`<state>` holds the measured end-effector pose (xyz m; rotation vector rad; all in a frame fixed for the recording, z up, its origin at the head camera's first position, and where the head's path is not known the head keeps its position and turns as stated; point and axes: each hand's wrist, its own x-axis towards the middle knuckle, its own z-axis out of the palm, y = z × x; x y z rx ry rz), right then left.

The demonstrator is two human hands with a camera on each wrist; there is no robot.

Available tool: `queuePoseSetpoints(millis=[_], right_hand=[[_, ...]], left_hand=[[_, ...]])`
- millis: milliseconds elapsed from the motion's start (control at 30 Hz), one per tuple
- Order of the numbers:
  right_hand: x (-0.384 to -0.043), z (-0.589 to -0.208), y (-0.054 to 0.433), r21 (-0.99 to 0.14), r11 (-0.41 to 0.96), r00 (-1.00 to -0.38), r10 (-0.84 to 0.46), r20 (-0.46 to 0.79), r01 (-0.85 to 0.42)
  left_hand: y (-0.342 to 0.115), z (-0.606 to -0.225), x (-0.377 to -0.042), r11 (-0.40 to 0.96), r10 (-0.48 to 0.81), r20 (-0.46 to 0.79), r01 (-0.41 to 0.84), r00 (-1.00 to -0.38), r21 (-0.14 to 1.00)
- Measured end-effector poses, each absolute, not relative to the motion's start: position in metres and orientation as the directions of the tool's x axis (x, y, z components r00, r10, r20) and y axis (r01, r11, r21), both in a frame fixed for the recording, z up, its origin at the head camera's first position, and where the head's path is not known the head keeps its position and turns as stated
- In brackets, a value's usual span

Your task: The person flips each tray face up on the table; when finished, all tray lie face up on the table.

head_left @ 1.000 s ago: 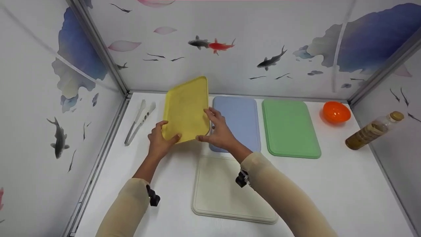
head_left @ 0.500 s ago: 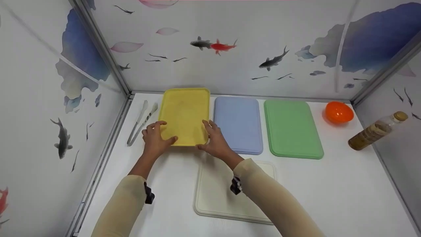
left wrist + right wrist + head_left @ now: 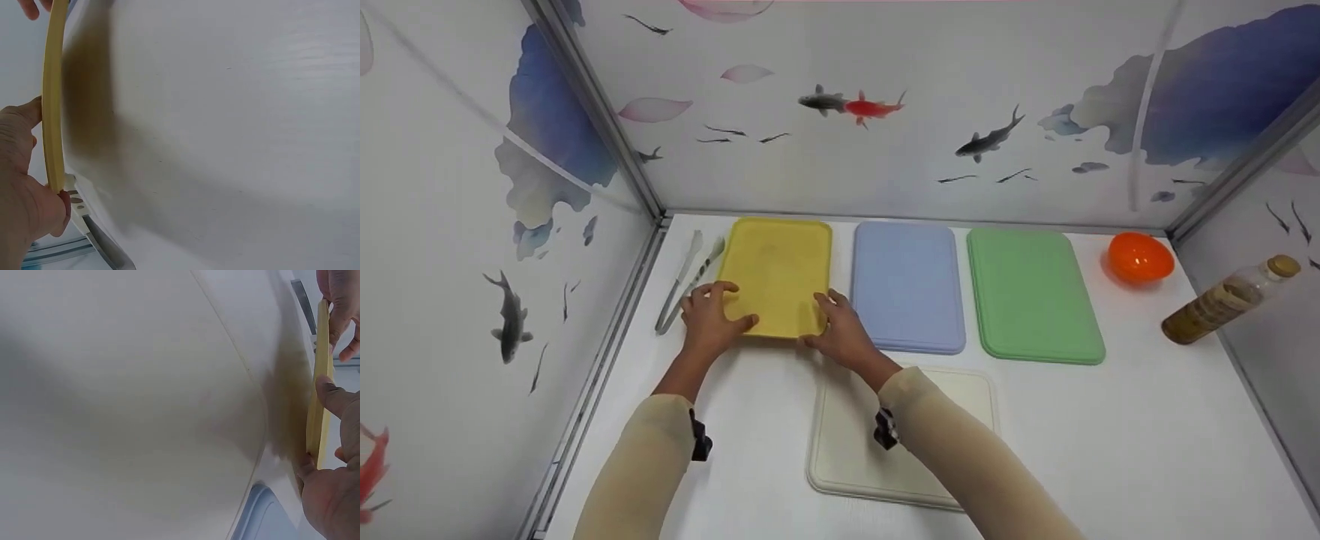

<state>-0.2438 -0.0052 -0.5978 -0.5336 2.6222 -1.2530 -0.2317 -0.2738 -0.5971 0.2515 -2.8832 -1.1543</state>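
A yellow rectangular tray (image 3: 777,277) lies almost level over the back left of the table, its front edge casting a shadow close below. My left hand (image 3: 709,321) grips its front left corner, thumb at the front edge and fingers along the left side. At the front right corner, my right hand (image 3: 841,331) holds it the same way. Both wrist views show the tray's thin yellow edge (image 3: 52,101) between thumb and fingers. Metal tongs (image 3: 679,292) with pale tips lie just left of the tray, partly behind my left hand.
Right of the yellow tray lie a blue tray (image 3: 908,285) and a green tray (image 3: 1035,292). A cream tray (image 3: 847,450) lies in front, partly under my right forearm. An orange bowl (image 3: 1140,259) and an oil bottle (image 3: 1215,307) stand at the right. Printed walls (image 3: 885,172) enclose the table.
The yellow tray has come down from a steep tilt to nearly level, its far edge lowering toward the table. Both hands keep their grip on it and have shifted slightly.
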Motion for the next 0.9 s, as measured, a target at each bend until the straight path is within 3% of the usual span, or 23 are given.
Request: queuePoseSetpoints(millis=[233, 900], right_hand=[[-0.243, -0.604, -0.013, -0.77, 0.586, -0.92, -0.392, 0.003, -0.252], [-0.24, -0.613, -0.021, -0.772, 0.611, -0.905, -0.409, -0.117, -0.176]], left_hand=[[-0.276, -0.609, -0.233, 0.702, -0.168, -0.046, -0.153, -0.985, 0.696], [-0.276, -0.622, -0.232, 0.669, -0.138, -0.093, -0.162, -0.986, 0.726]])
